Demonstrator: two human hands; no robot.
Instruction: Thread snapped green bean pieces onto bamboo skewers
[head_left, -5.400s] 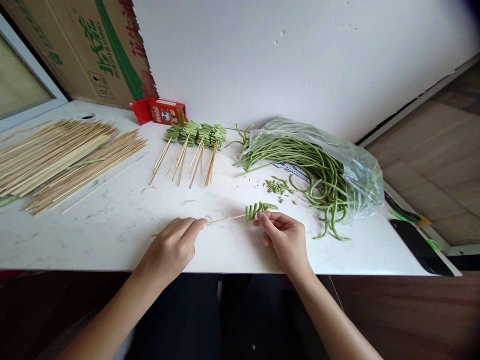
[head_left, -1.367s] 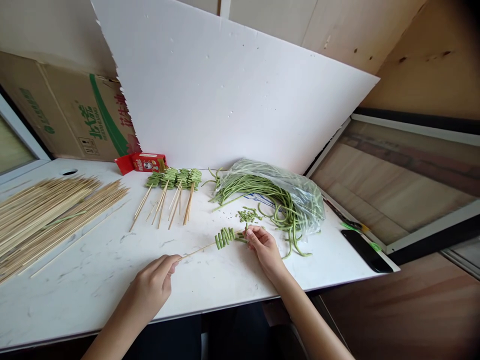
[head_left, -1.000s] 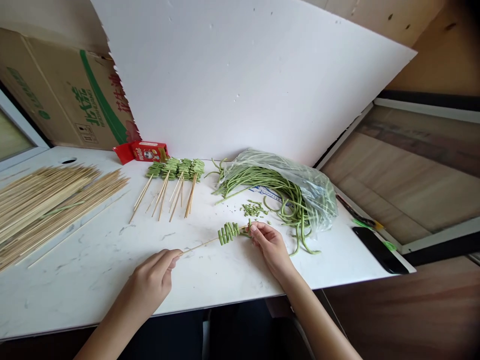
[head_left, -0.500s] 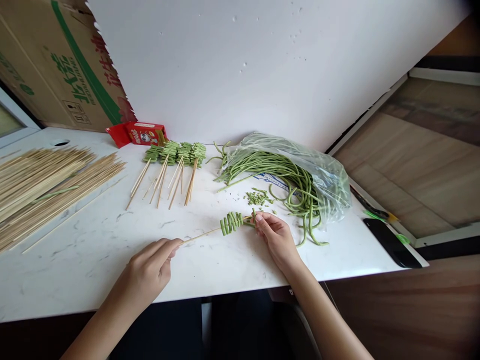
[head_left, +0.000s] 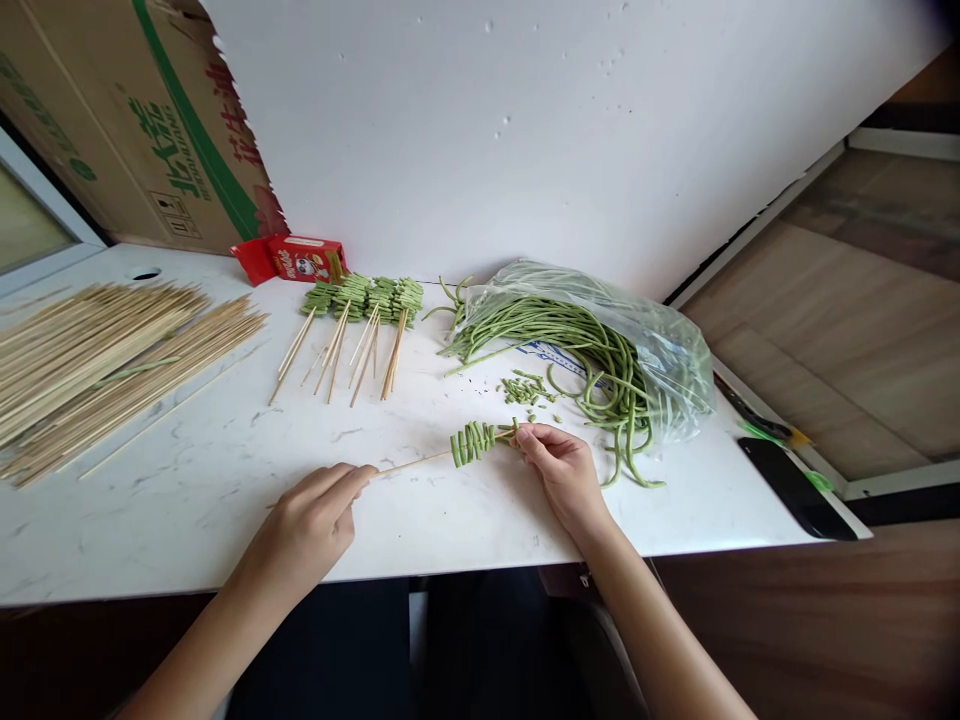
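My left hand [head_left: 319, 515] is closed around a thin bamboo skewer [head_left: 412, 464], whose blunt end pokes out behind the hand. Several short green bean pieces [head_left: 472, 443] are threaded side by side near the skewer's far end. At that end my right hand [head_left: 559, 470] pinches a green bean piece [head_left: 515, 430] against the skewer tip; the fingers partly hide it. Behind my right hand, cut bean ends [head_left: 525, 387] lie scattered on the white table [head_left: 450, 535]. Long green beans [head_left: 555, 325] spill from a clear plastic bag [head_left: 675, 370] at the right.
Finished bean skewers [head_left: 367, 298] lie grouped at the back, beside a red packet [head_left: 307, 260]. Many bare bamboo skewers [head_left: 97, 350] cover the left side. A black phone [head_left: 795, 487] and scissors [head_left: 757, 420] lie at the right edge. A cardboard box [head_left: 127, 120] stands behind.
The view has shifted slightly. My right hand's bean piece now sits closer to the threaded pieces, at the skewer's tip. The left hand still holds the skewer.
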